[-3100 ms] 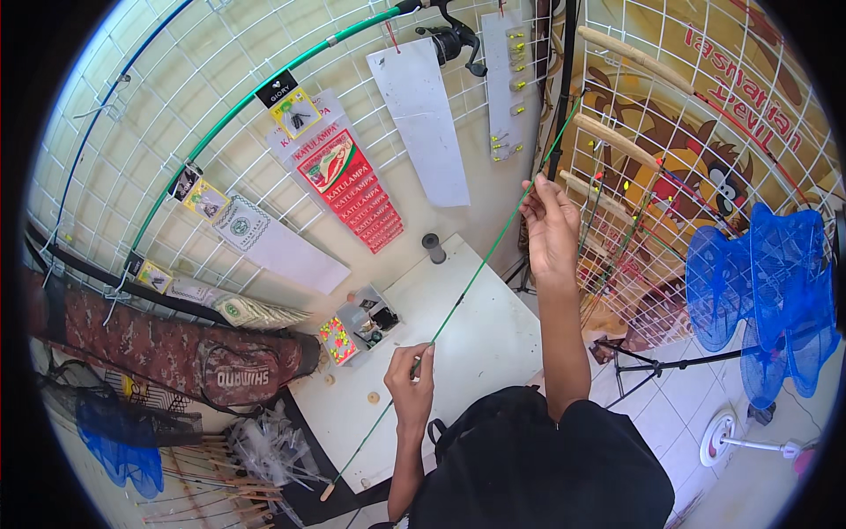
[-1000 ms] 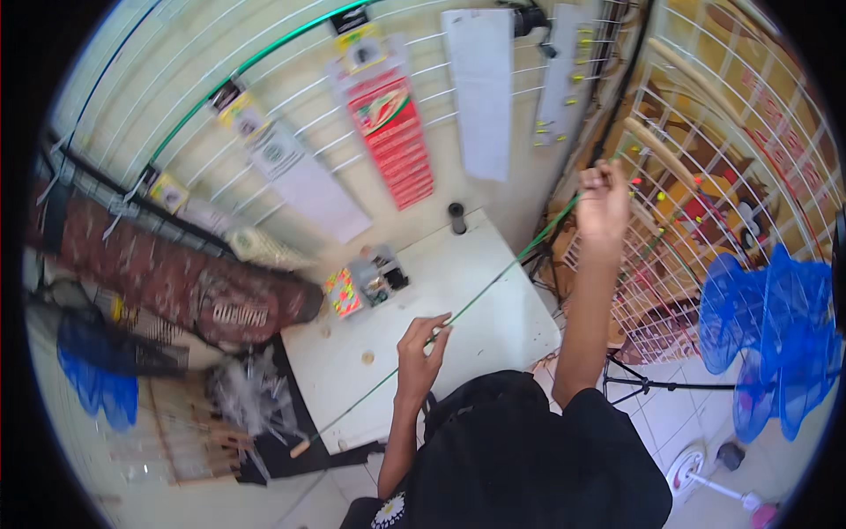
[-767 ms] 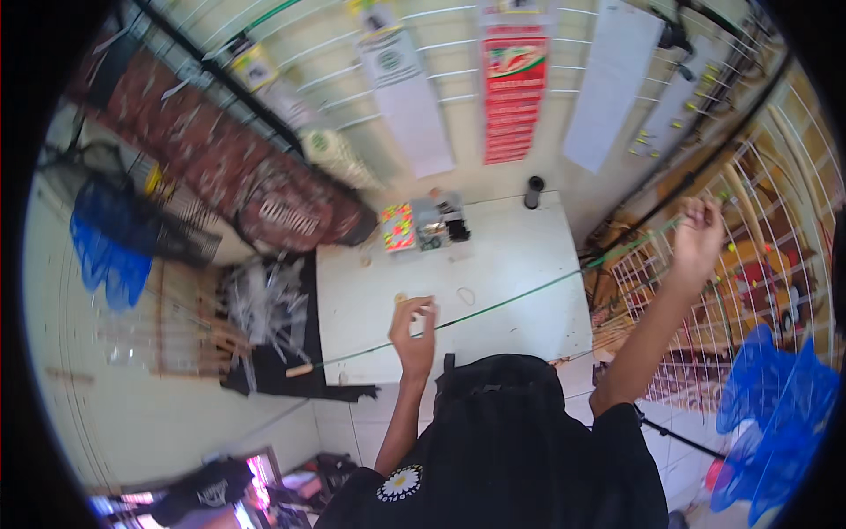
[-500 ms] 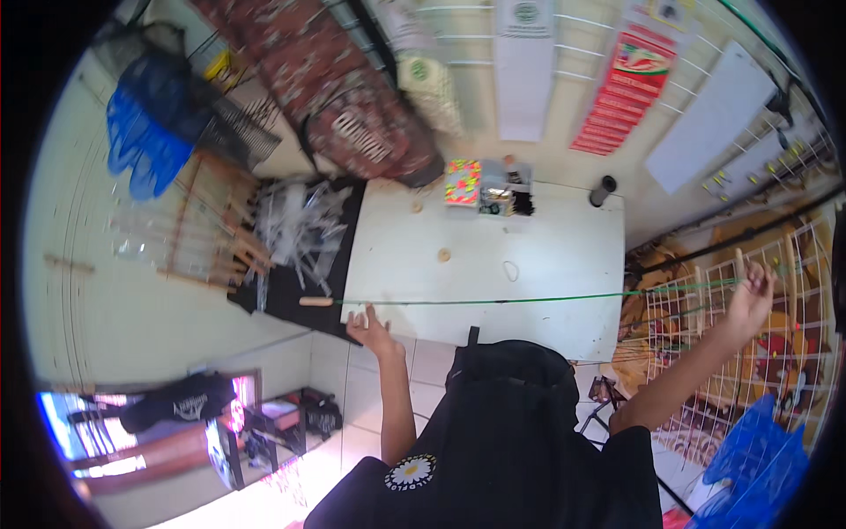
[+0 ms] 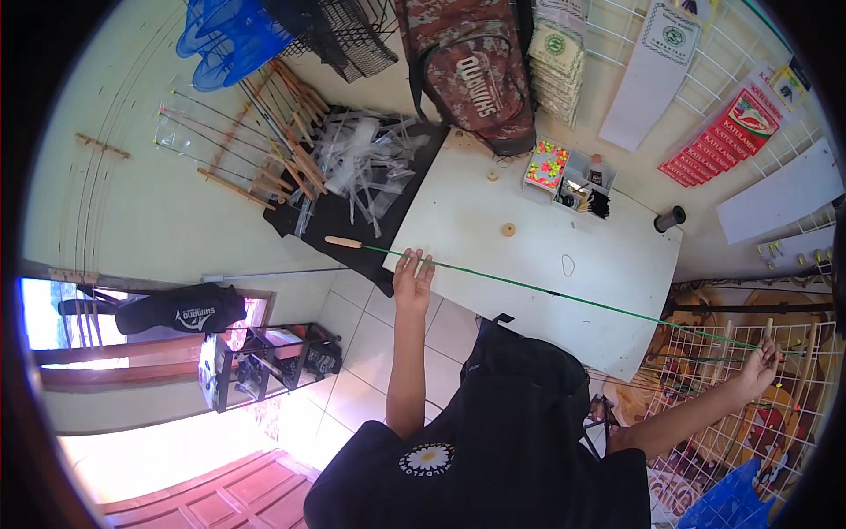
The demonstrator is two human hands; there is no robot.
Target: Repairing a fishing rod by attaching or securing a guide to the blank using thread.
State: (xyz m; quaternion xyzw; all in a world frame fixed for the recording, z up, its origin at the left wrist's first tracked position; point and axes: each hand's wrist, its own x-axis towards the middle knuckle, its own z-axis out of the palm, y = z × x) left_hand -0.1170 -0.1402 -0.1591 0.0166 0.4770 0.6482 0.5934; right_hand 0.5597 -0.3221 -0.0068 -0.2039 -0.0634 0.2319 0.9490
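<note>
A thin green fishing rod (image 5: 511,280) stretches across my view above the white table, sloping down to the right. Its pale handle (image 5: 342,241) lies out past the table's left edge. My left hand (image 5: 412,280) is raised at the rod a short way from that handle, its fingertips against the shaft and the fingers fairly straight. Far to the right, my right hand (image 5: 760,366) has its fingers closed around the thin end of the rod. Exactly how the left thumb sits is too small to make out.
On the white table (image 5: 617,256) are a tray with colourful beads (image 5: 548,165), a black spool (image 5: 670,219), small round tan pieces (image 5: 508,230) and a thin loop (image 5: 567,264). A camouflage bag (image 5: 476,84) hangs behind. A white wire grid (image 5: 705,423) stands at right, clear plastic sleeves (image 5: 370,159) at left.
My view has swung left, so the table appears farther right and tilted. The left hand's fingers have come up onto the rod. The right hand stays at the thin end.
</note>
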